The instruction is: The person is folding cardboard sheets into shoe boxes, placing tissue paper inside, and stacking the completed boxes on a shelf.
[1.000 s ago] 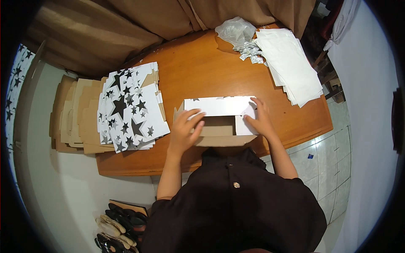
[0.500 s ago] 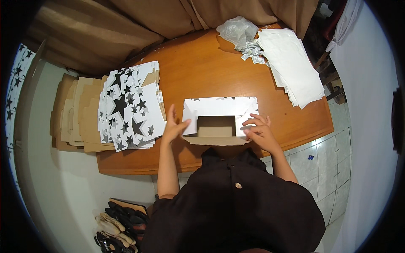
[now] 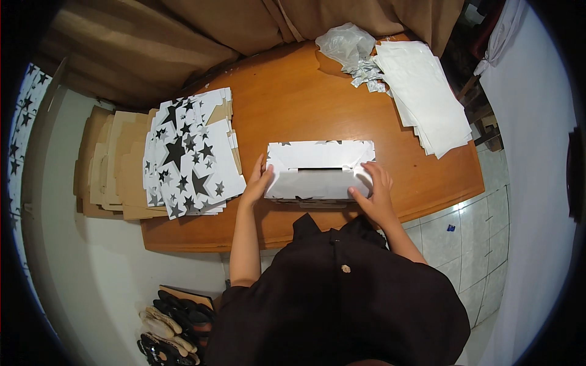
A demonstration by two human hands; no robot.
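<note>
At centre, the left hand (image 3: 256,186), loosely spread, is steadying the box (image 3: 311,150) ungripped; the right hand (image 3: 378,194), partly spread, is pressing the flap (image 3: 310,184), uneven thumb pressure possibly risking creases

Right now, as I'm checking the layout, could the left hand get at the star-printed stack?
Probably yes: the left hand, beside the box, is near the star-printed stack, with nothing visible between them.
</note>
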